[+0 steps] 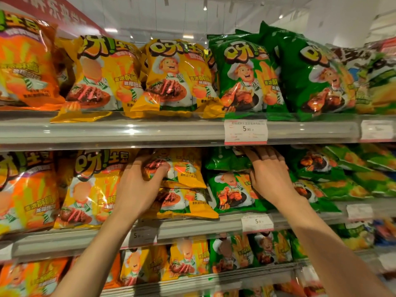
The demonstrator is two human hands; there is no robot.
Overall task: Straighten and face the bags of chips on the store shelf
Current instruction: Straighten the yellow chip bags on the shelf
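Both my hands reach into the middle shelf [192, 227]. My left hand [139, 185] grips the left edge of a yellow chip bag [182, 168] that lies tilted on top of another yellow bag [184, 202]. My right hand [267, 174] rests with straight fingers on top of a green chip bag [231, 191], the fingertips reaching back under the shelf above. More green bags [342, 174] lie flat and slanted to its right. An upright yellow bag [90, 189] stands left of my left hand.
The top shelf [128, 129] carries upright orange, yellow and green bags [242, 76], some leaning over the edge. Price tags [245, 131] hang on the shelf rails. The bottom shelf [192, 277] holds more yellow and green bags. Orange bags [23, 189] fill the left.
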